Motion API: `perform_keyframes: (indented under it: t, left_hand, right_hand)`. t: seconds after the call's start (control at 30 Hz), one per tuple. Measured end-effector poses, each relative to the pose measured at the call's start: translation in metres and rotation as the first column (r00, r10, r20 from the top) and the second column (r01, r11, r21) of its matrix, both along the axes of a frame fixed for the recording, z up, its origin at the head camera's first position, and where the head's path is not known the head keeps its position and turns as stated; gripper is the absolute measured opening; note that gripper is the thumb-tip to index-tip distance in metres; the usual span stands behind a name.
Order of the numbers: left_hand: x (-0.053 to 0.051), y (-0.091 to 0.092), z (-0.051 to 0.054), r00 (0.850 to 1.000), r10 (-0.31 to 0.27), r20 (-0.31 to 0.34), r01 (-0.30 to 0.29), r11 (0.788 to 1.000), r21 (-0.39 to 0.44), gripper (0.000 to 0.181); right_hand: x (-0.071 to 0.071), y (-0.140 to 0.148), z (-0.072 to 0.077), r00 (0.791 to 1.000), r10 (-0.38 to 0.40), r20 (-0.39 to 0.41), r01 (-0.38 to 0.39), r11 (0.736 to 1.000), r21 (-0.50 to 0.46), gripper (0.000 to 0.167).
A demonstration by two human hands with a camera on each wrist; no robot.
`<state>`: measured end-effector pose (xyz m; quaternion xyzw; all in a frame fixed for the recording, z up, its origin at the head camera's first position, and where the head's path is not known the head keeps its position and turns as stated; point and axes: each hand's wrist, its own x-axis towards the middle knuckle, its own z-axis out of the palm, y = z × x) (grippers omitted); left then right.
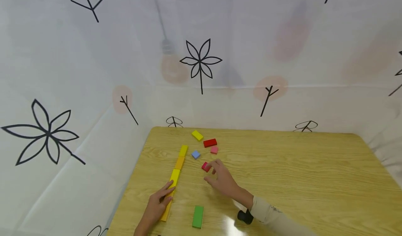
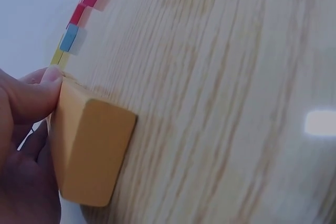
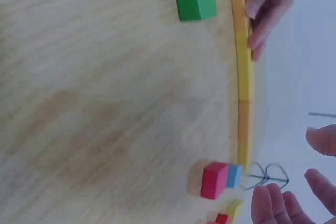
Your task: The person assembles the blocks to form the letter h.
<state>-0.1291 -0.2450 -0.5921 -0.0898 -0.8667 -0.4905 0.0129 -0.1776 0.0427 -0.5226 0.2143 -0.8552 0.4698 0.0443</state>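
In the head view, a straight row of yellow and orange blocks (image 1: 180, 162) lies at the left of the table. My left hand (image 1: 155, 204) rests on its nearer part, with extended fingers touching a yellow block (image 1: 175, 175) and the thumb by the orange end block (image 1: 166, 213). The left wrist view shows the orange block (image 2: 94, 150) close beside that hand. My right hand (image 1: 223, 181) hovers by a crimson block (image 1: 205, 167), fingers parted and slightly bent; in the right wrist view a gap separates the hand (image 3: 294, 200) from the crimson block (image 3: 214, 180).
Beyond the hands lie a blue block (image 1: 196, 154), a pink block (image 1: 214, 150), a red block (image 1: 210, 143) and a yellow block (image 1: 197, 135). A green block (image 1: 198, 217) lies nearer, and a black object (image 1: 245, 217) sits below the right forearm. Patterned cloth (image 1: 232, 107) stands behind the table.
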Motion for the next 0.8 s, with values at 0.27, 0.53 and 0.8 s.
perform_keyframes:
  t: [0.27,0.53,0.8]
  left_hand:
    - [0.0,0.001,-0.001,0.999,-0.011,-0.036,0.012,1.0,0.029,0.035]
    - [-0.001,0.0,-0.002,0.998,-0.023,-0.065,0.024,1.0,0.016,0.035]
    - [-0.003,0.0,0.0,0.999,-0.018,0.039,0.017,1.0,0.017,0.037]
  right_hand:
    - [-0.025,0.003,0.006,0.998,-0.065,-0.003,0.064,0.996,-0.062,0.027]
    - [-0.048,-0.002,0.004,0.995,-0.097,0.003,0.097,0.992,-0.081,0.028]
    - [-0.066,-0.011,0.003,0.984,-0.173,0.034,0.175,0.983,-0.052,0.029]
